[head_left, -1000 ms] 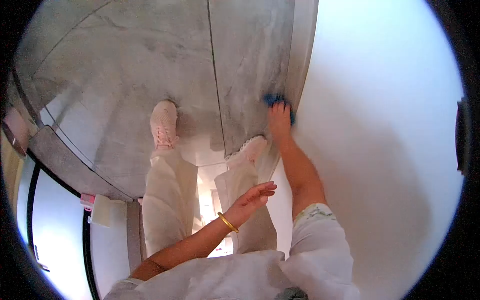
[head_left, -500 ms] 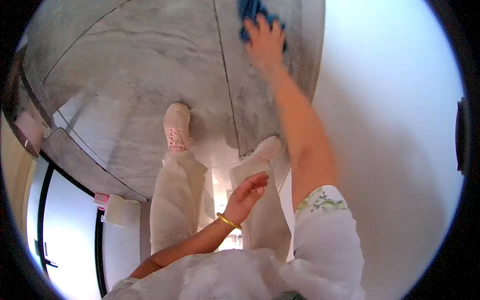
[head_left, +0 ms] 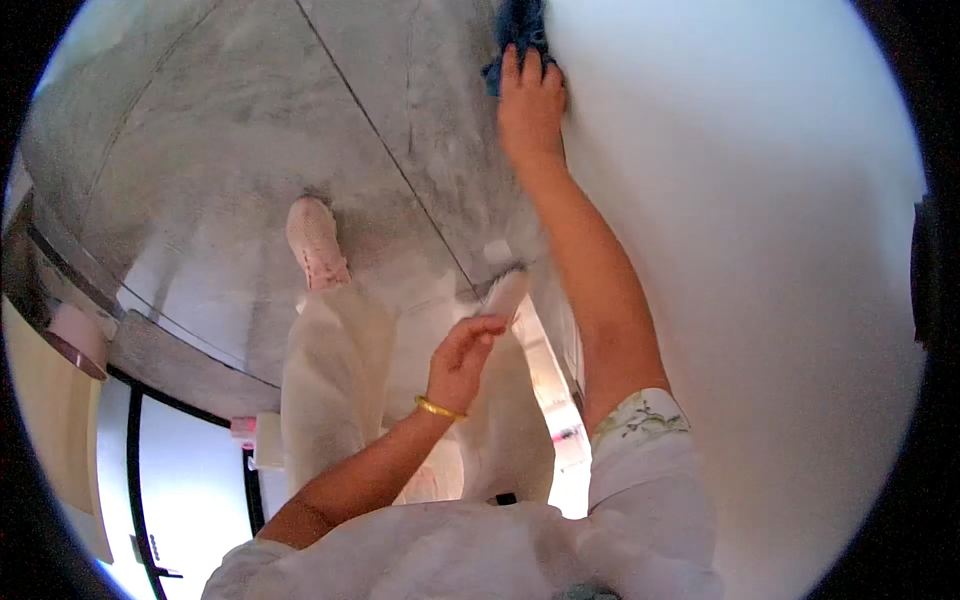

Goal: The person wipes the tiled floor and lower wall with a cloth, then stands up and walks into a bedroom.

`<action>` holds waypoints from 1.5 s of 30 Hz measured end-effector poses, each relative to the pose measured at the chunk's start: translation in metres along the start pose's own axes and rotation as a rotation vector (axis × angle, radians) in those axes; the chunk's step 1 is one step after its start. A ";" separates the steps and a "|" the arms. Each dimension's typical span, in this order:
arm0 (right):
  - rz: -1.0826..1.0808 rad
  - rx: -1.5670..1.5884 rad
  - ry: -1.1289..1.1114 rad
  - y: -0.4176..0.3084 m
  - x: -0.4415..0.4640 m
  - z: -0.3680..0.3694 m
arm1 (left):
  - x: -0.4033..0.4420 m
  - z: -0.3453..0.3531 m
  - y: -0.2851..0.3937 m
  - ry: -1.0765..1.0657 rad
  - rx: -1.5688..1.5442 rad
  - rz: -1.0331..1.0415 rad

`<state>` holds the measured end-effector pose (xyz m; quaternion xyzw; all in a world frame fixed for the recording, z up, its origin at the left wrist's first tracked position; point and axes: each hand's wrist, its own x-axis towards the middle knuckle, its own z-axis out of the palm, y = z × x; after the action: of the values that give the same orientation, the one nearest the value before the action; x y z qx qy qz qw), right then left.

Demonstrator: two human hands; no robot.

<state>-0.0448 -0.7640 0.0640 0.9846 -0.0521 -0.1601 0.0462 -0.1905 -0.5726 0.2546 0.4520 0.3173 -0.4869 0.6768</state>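
My right hand [head_left: 532,110] reaches far forward and presses on a dark blue cloth [head_left: 521,30], its fingers bent over the near part. The bunched cloth lies on the grey floor right against the foot of the white wall. Close to my right knee is my left hand [head_left: 462,362], holding nothing, with its fingers loosely bent and a gold bangle [head_left: 440,407] on the wrist. Light-coloured trousers [head_left: 335,365] cover my legs. A pale pink shoe [head_left: 314,240] is on my left foot; the other shoe [head_left: 508,292] shows partly beyond my left fingers.
The white wall [head_left: 740,280] runs along my right side. Grey floor [head_left: 220,150] with a dark seam line stretches ahead and to the left. At the lower left are a raised grey ledge [head_left: 180,350], a white door [head_left: 195,470] with black edging and a pink-and-white object [head_left: 258,440].
My right hand and the blue cloth have come up against the wall's base. The view has turned, so my feet appear farther left. My left hand stays near my right knee.
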 end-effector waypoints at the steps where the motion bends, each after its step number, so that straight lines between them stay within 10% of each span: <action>1: 0.041 -0.014 0.035 -0.004 0.002 0.008 | -0.002 0.001 -0.003 -0.041 -0.025 0.008; 17: 0.430 0.051 -0.287 0.071 -0.328 0.119 | -0.022 -0.003 -0.100 -0.110 0.151 -0.052; 27: 0.085 0.236 0.176 -0.003 -0.075 0.125 | -0.026 -0.015 -0.115 -0.102 0.238 -0.130; 37: 0.366 0.221 -0.290 0.056 -0.298 0.189 | -0.038 -0.016 -0.110 -0.115 0.248 -0.168; 40: 0.855 0.419 -0.736 0.075 -0.365 0.182 | -0.038 -0.014 -0.107 -0.133 0.284 -0.129; 45: 0.556 0.361 -0.172 0.044 -0.329 0.087 | -0.037 -0.013 -0.113 -0.099 0.300 -0.118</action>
<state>-0.3874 -0.7751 0.0886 0.9080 -0.3497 -0.2118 -0.0914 -0.3089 -0.5605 0.2474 0.5040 0.2330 -0.5894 0.5867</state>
